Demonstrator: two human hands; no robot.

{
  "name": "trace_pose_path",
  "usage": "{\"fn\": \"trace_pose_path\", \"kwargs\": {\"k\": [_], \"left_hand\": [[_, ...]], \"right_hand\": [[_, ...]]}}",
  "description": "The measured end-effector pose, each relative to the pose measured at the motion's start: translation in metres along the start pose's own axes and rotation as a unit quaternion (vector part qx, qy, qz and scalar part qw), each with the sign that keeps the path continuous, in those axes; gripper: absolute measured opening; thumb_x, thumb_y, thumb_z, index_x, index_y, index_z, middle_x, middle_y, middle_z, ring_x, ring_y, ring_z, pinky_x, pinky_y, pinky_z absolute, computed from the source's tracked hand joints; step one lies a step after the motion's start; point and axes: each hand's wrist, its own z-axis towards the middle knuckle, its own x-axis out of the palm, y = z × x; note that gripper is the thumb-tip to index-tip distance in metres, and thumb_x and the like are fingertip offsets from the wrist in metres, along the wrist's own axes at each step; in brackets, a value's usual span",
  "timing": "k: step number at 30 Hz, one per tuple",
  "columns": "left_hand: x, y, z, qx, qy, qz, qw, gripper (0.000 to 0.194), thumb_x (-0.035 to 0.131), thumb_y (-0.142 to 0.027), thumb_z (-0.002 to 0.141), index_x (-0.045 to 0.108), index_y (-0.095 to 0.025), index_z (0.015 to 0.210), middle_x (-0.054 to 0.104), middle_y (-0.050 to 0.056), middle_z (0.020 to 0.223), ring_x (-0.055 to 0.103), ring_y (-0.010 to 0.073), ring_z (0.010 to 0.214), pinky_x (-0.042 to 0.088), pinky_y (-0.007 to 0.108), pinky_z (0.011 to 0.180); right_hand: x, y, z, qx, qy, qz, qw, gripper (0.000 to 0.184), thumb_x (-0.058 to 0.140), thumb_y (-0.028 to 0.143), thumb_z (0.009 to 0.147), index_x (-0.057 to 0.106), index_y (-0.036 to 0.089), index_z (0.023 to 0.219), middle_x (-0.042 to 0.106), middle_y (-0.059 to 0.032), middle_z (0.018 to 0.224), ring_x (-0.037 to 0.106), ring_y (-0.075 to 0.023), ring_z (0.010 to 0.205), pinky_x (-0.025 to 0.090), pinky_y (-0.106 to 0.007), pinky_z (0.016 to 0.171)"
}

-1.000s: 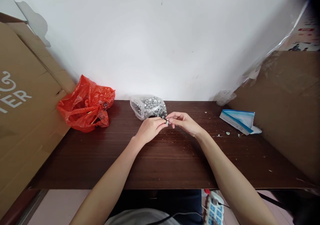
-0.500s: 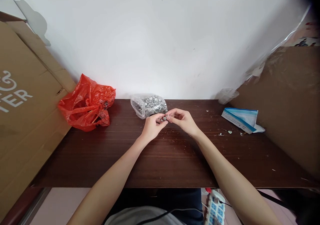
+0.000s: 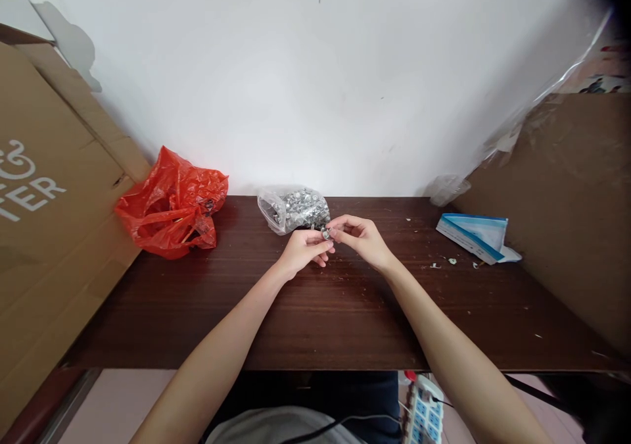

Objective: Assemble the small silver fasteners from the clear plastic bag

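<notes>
Metal piece point(image 3: 326, 233), small, shiny, rounded, in the near-closed fingertip pinch of left hand point(image 3: 302, 252) and right hand point(image 3: 363, 241)

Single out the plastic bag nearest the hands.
The clear plastic bag of small silvery metal parts, just beyond the left hand; the crumpled red plastic bag sits farther left.

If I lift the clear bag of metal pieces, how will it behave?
The clear bag would probably sag, since its film looks thin and wrinkled. It is likely heavy for its size, holding many metal pieces, which may shift as they lie loose.
</notes>
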Motion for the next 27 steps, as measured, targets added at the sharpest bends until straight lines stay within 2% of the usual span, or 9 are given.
{"fn": "trace_pose_path", "kwargs": {"k": [6, 10, 14, 19, 23, 27], "left_hand": [[0.005, 0.006, 0.001, 0.034, 0.007, 0.075, 0.997, 0.022, 0.068, -0.028, 0.076, 0.064, -0.007, 0.076, 0.065, 0.006, 0.068, 0.05, 0.0057, 0.047, 0.041, 0.019, 0.042], [0.006, 0.009, 0.002, 0.036, 0.013, 0.122, 0.992, 0.023, 0.064, -0.029, 0.078, 0.062, -0.009, 0.068, 0.064, 0.004, 0.06, 0.042, 0.0043, 0.043, 0.031, 0.019, 0.042], [0.006, 0.012, 0.003, 0.077, 0.033, 0.172, 0.982, 0.026, 0.062, -0.028, 0.08, 0.06, -0.011, 0.06, 0.064, 0.003, 0.058, 0.05, 0.0085, 0.051, 0.038, 0.022, 0.053], [0.007, 0.016, 0.002, 0.087, 0.025, 0.226, 0.97, 0.03, 0.057, -0.022, 0.081, 0.058, -0.013, 0.052, 0.062, 0.002, 0.053, 0.055, 0.012, 0.055, 0.042, 0.025, 0.06], [0.006, 0.022, 0.004, 0.112, 0.018, 0.2, 0.973, 0.018, 0.051, -0.013, 0.078, 0.057, -0.014, 0.061, 0.062, 0.001, 0.057, 0.059, 0.0136, 0.063, 0.045, 0.024, 0.063], [0.006, 0.025, 0.007, 0.116, 0.014, 0.165, 0.979, 0.01, 0.051, -0.012, 0.075, 0.055, -0.015, 0.066, 0.06, -0.001, 0.057, 0.06, 0.0139, 0.062, 0.046, 0.024, 0.059]], "right_hand": [[0.0, 0.0, -0.002, -0.002, 0.042, -0.019, 0.999, 0.018, 0.067, 0.035, 0.079, 0.065, 0.019, 0.086, 0.063, 0.0, 0.068, 0.058, -0.0134, 0.058, 0.048, -0.031, 0.061], [0.001, -0.001, -0.002, -0.006, 0.042, -0.047, 0.998, 0.018, 0.067, 0.034, 0.079, 0.065, 0.017, 0.084, 0.062, 0.0, 0.068, 0.057, -0.0133, 0.06, 0.048, -0.03, 0.06], [0.004, 0.002, -0.004, -0.003, 0.043, -0.024, 0.999, 0.018, 0.066, 0.035, 0.08, 0.063, 0.018, 0.083, 0.06, 0.0012, 0.065, 0.057, -0.0121, 0.054, 0.048, -0.028, 0.055], [0.014, 0.008, -0.01, 0.004, 0.093, 0.025, 0.995, 0.02, 0.065, 0.038, 0.082, 0.061, 0.019, 0.089, 0.064, -0.0016, 0.075, 0.058, -0.0121, 0.048, 0.049, -0.029, 0.047], [0.024, 0.011, -0.014, -0.022, 0.099, -0.005, 0.995, 0.017, 0.063, 0.035, 0.084, 0.064, 0.018, 0.088, 0.063, -0.0024, 0.076, 0.053, -0.0098, 0.048, 0.047, -0.026, 0.046], [0.029, 0.011, -0.014, -0.029, 0.08, -0.042, 0.995, 0.017, 0.061, 0.035, 0.085, 0.065, 0.019, 0.089, 0.062, -0.0026, 0.074, 0.052, -0.0101, 0.05, 0.046, -0.026, 0.046]]}}
